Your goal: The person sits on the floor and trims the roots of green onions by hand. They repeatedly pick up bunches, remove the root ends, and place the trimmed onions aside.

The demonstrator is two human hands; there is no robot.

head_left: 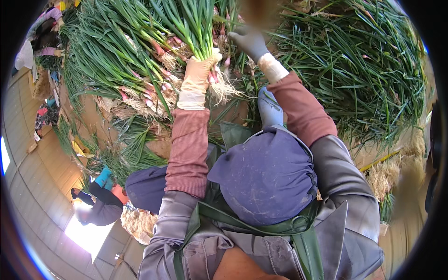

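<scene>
My left hand (202, 68), in a pale rubber glove, is closed around a bunch of young garlic plants (201, 31). Their green leaves point away from me, and pinkish bulbs with stringy white roots (221, 85) hang out below the fist. My right hand (249, 42), in a grey glove, reaches out over loose garlic stalks to the right of that bunch. Its thumb points left, but a brown blur at the top edge covers part of the fingers, so any hold is hidden. Left of the bunch lies a thick pile of garlic plants (115, 52), bulbs towards me.
A large heap of green leaves (350, 70) spreads on the right. Bundled roots (385, 171) lie beyond a yellow strip (379, 161). My covered knee (266, 175) and a pale blue boot (270, 108) are close below my hands. Another person (101, 206) is at lower left.
</scene>
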